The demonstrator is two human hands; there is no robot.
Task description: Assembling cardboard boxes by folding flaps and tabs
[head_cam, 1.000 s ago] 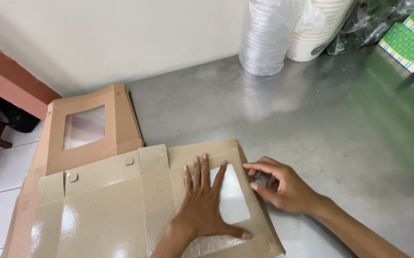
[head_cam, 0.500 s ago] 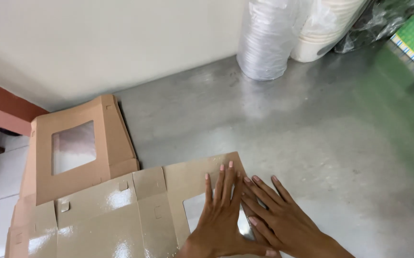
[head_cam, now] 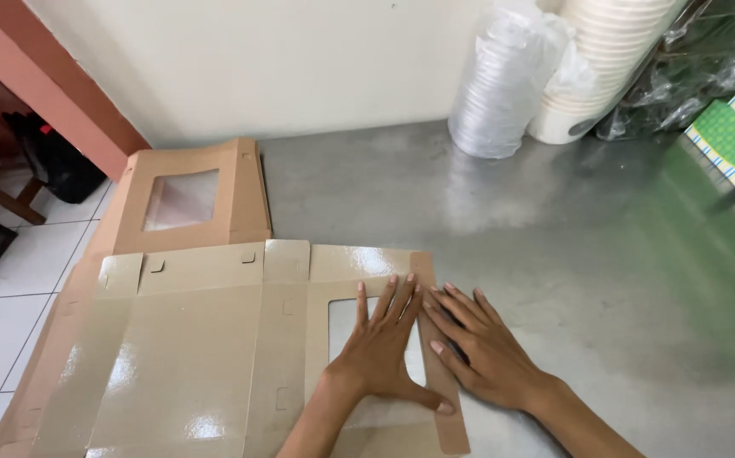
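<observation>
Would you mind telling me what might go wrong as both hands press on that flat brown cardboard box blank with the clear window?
The left hand lies flat over the clear plastic window, so pressure might dent or smudge the film. The right hand presses the narrow side flap, which could crease off its fold line. The unfolded brown cardboard box blank reaches the edge of the steel table, so it may slip off.

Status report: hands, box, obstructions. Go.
Left hand flat on the unfolded cardboard box, over its window. Right hand pressing the side flap. Nothing in the way.
</observation>
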